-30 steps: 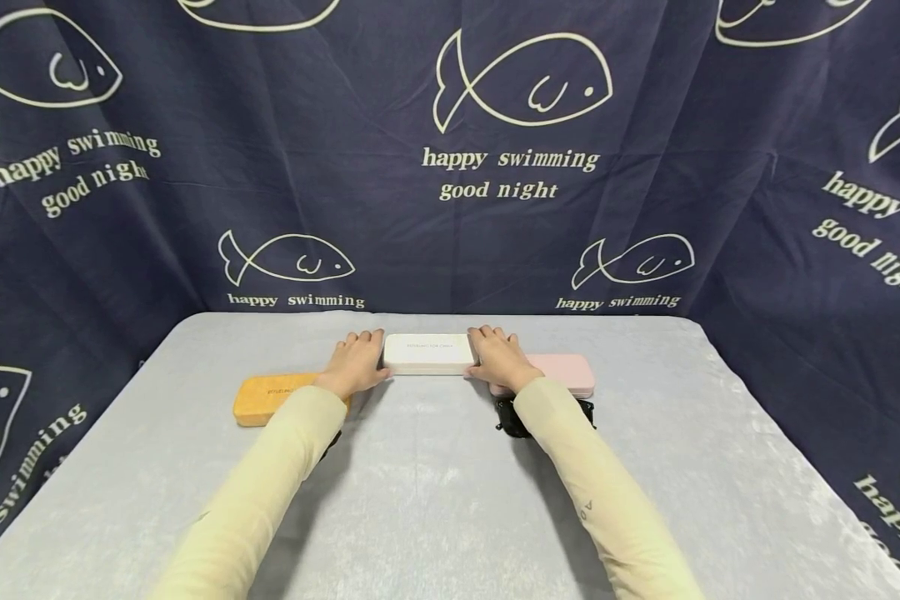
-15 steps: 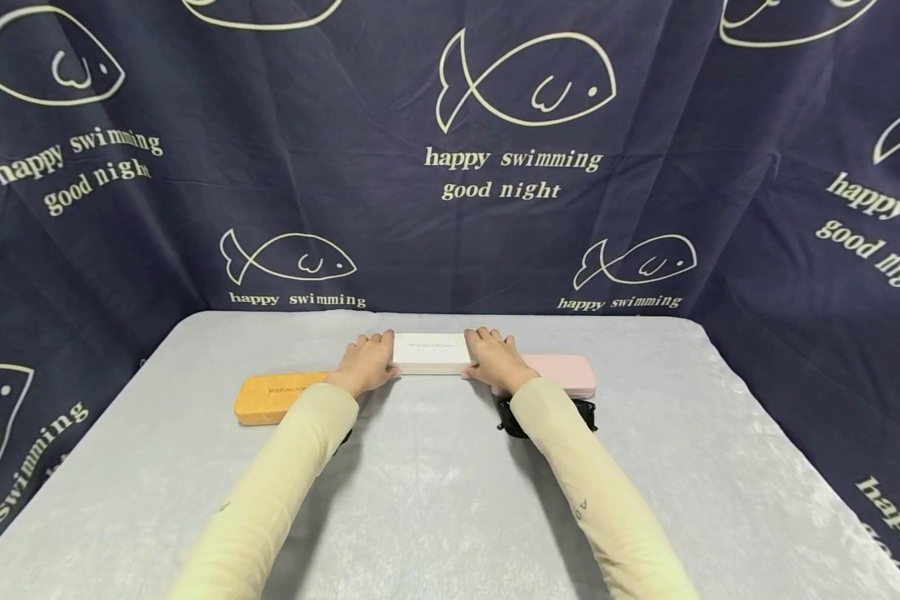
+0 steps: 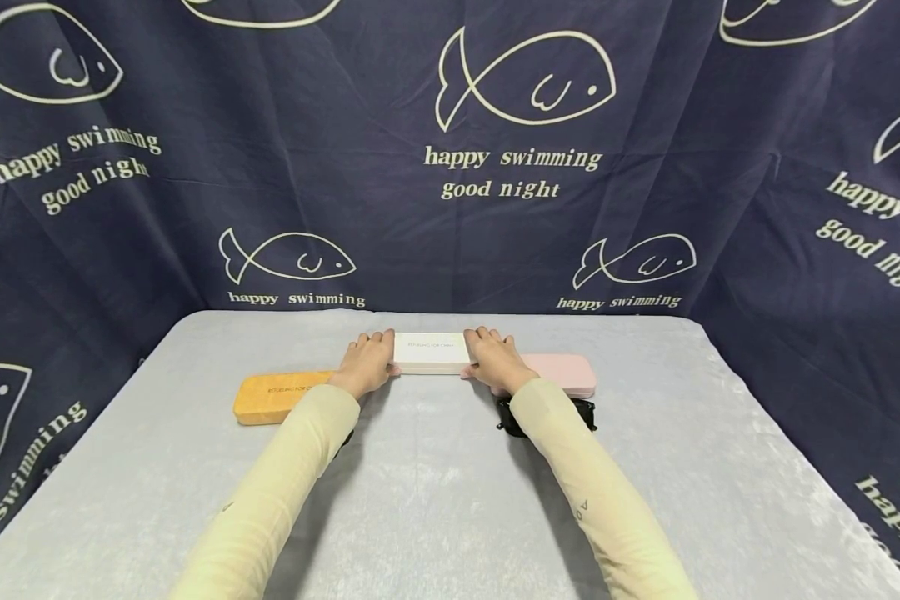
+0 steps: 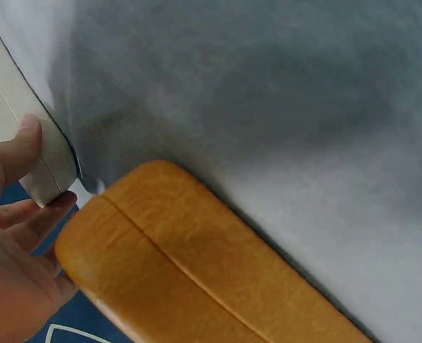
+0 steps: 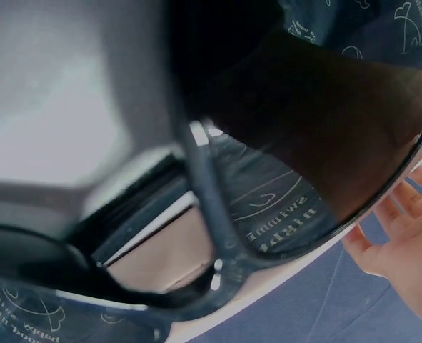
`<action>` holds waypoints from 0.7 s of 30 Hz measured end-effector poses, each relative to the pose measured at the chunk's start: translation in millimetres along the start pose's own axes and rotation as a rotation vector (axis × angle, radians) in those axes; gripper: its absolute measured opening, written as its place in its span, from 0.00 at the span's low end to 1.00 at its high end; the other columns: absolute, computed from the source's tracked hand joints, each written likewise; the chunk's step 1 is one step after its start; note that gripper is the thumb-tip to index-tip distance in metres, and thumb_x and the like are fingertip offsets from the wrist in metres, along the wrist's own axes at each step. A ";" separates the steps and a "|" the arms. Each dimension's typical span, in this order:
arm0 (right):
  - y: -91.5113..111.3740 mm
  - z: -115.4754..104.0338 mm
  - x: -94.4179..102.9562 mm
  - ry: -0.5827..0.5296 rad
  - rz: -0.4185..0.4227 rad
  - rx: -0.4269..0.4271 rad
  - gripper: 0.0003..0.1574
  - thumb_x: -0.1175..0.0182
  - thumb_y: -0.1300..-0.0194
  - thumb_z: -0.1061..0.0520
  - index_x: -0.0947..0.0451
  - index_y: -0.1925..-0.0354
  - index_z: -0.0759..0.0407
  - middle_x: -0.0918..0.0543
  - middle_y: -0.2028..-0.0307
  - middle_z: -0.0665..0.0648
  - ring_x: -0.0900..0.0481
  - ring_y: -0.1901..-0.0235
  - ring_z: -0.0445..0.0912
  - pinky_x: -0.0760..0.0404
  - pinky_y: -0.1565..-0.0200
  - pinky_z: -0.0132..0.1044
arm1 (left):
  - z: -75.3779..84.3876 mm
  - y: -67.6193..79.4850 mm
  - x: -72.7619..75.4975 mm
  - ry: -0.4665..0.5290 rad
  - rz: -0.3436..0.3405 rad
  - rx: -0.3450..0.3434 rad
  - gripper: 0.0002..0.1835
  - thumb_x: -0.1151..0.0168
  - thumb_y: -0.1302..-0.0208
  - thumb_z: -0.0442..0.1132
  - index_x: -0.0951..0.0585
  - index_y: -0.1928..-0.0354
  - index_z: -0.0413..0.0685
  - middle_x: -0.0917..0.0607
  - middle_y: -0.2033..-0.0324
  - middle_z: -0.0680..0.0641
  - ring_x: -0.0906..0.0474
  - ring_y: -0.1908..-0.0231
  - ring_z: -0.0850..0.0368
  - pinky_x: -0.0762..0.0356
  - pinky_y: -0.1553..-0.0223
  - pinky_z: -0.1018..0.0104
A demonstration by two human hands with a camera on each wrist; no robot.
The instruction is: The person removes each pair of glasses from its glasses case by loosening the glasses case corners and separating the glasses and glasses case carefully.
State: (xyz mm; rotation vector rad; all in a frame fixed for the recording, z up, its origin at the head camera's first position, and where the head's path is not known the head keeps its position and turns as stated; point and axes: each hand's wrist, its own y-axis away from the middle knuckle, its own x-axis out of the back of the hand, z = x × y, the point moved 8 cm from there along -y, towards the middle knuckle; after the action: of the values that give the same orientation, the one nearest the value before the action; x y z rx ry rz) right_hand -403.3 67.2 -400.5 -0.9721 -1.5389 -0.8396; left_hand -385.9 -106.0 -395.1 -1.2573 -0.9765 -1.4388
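Observation:
At the back middle of the table in the head view lies a white glasses case (image 3: 430, 352) with small lettering on its lid. My left hand (image 3: 367, 362) grips its left end; in the left wrist view the thumb (image 4: 26, 143) presses the near side and the other fingers reach around the end. On the right end, my right hand (image 3: 497, 358) holds the case the same way, thumb at the front edge. An orange glasses case (image 3: 270, 397) lies by my left wrist, partly behind the sleeve. Next to my right wrist lie a pink glasses case (image 3: 566, 373) and black sunglasses (image 3: 583, 414).
The sunglasses (image 5: 225, 214) stand large and near in the right wrist view, in front of the pink case. A small dark thing (image 3: 343, 442) peeks out from under my left sleeve. A pale grey cloth (image 3: 450, 500) covers the table, and a dark blue fish-print curtain (image 3: 450, 250) hangs behind.
My left hand has moved right, further over the white case's left end, and my right hand slightly left. In the last half second both hands have hardly moved.

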 end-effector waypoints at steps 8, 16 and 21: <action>2.5 -1.6 4.4 -0.012 0.021 0.026 0.43 0.38 0.44 0.44 0.42 0.37 0.59 0.31 0.44 0.61 0.34 0.45 0.55 0.37 0.47 0.52 | -0.7 -0.7 1.5 -0.006 0.020 -0.006 0.33 0.38 0.43 0.43 0.37 0.40 0.37 0.26 0.47 0.36 0.31 0.48 0.39 0.33 0.48 0.47; 4.6 0.3 7.2 -0.026 0.055 0.054 0.44 0.36 0.46 0.44 0.41 0.37 0.60 0.30 0.44 0.61 0.33 0.45 0.55 0.36 0.49 0.51 | 1.3 1.5 5.1 -0.022 0.044 -0.044 0.34 0.37 0.43 0.44 0.38 0.39 0.36 0.26 0.48 0.35 0.32 0.49 0.38 0.33 0.48 0.47; 9.2 0.4 11.1 -0.040 0.080 0.083 0.44 0.36 0.46 0.44 0.40 0.38 0.62 0.30 0.44 0.63 0.32 0.44 0.56 0.35 0.50 0.51 | 6.3 7.0 9.9 -0.036 0.067 -0.079 0.33 0.37 0.44 0.44 0.36 0.40 0.37 0.24 0.51 0.35 0.31 0.51 0.38 0.32 0.51 0.48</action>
State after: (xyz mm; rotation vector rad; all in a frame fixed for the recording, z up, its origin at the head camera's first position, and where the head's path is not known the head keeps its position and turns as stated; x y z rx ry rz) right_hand -396.1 73.1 -389.5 -0.9880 -1.5460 -0.6983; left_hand -377.8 -103.1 -384.5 -1.3653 -0.9004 -1.4187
